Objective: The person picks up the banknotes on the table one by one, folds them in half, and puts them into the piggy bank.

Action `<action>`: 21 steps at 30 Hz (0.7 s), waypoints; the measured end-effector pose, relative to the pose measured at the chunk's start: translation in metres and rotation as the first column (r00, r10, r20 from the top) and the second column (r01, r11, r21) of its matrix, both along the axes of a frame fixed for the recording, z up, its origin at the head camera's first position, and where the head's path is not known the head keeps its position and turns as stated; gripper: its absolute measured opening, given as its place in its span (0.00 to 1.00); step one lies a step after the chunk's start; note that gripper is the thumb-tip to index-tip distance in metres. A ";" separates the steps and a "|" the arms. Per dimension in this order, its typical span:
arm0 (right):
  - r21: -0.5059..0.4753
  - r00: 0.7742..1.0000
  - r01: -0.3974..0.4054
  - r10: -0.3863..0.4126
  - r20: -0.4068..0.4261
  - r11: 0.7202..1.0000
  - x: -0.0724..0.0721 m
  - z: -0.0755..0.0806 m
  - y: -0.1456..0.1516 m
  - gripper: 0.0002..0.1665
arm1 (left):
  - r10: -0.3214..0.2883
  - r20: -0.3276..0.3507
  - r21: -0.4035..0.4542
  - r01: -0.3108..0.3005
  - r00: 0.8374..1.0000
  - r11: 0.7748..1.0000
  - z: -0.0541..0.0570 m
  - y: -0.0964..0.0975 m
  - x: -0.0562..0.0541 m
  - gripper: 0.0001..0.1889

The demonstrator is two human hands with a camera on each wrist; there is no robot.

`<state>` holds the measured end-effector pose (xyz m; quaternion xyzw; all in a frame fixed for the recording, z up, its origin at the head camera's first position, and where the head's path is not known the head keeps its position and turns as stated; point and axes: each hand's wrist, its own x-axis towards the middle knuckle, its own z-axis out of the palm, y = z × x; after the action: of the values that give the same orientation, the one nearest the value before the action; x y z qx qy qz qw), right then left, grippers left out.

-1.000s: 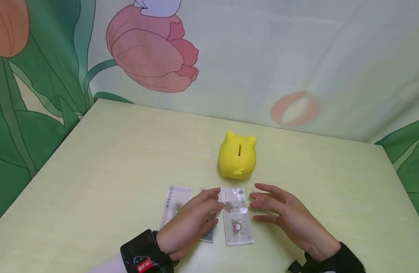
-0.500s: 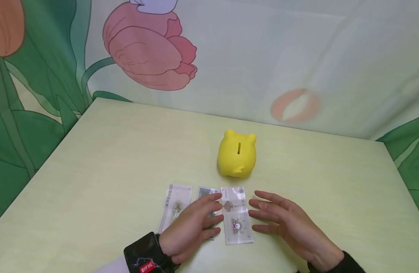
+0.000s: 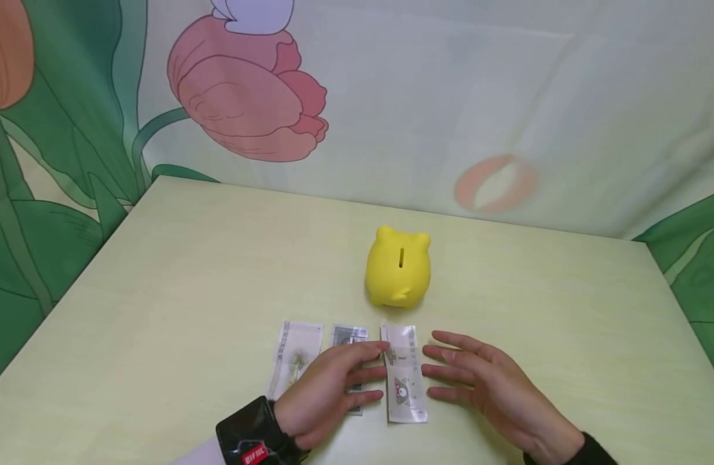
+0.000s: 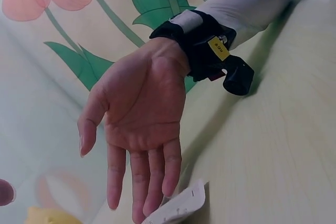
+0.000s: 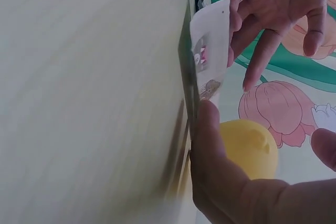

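Several glossy printed slips that look like paper notes lie side by side. My left hand (image 3: 327, 391) reaches over the left slip (image 3: 293, 349) and the dark grey middle slip (image 3: 349, 334), partly hiding both. Its straight fingers are at the left edge of the right slip (image 3: 404, 387). In the right wrist view, that white slip (image 5: 212, 40) bends up off the table, showing a small cartoon figure. My right hand (image 3: 502, 394) stays beside the slip's right edge with fingers extended, close to it; whether they touch cannot be told.
Behind the slips stands a yellow piggy bank (image 3: 399, 271) with a slot on top. The pale table (image 3: 188, 278) ends at a floral cloth backdrop (image 3: 391, 116). A black wrist strap (image 3: 258, 429) is on my left wrist.
The right slip's left side has bent upward, so it looks narrower from above. My left fingers have shifted slightly right to its edge. My right hand has barely moved.
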<state>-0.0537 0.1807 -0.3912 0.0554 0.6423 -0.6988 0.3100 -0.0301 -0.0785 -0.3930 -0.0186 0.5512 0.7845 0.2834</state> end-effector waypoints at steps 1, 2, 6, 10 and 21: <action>0.001 1.000 0.000 0.000 0.002 1.000 0.000 0.000 0.000 0.39 | -0.002 0.006 -0.001 0.002 1.000 1.000 -0.001 0.000 0.000 0.31; 0.003 1.000 0.003 -0.003 0.006 1.000 0.000 0.000 0.000 0.39 | -0.002 0.012 -0.002 0.002 1.000 1.000 -0.001 0.001 -0.001 0.31; -0.002 1.000 0.006 -0.006 0.010 1.000 -0.001 -0.002 0.001 0.39 | 0.007 0.044 -0.008 -0.007 0.999 1.000 -0.003 0.001 -0.002 0.29; -0.015 1.000 -0.005 0.005 -0.001 1.000 -0.002 -0.005 0.004 0.37 | 0.008 0.065 -0.015 -0.007 0.998 1.000 -0.003 0.001 -0.003 0.28; -0.020 1.000 -0.019 0.019 -0.014 1.000 -0.007 -0.004 0.003 0.36 | 0.003 0.011 -0.018 -0.003 1.000 1.000 0.000 -0.006 -0.008 0.28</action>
<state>-0.0604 0.1837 -0.3950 0.0411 0.6378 -0.7027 0.3127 -0.0384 -0.0841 -0.3928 -0.0263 0.5564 0.7800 0.2852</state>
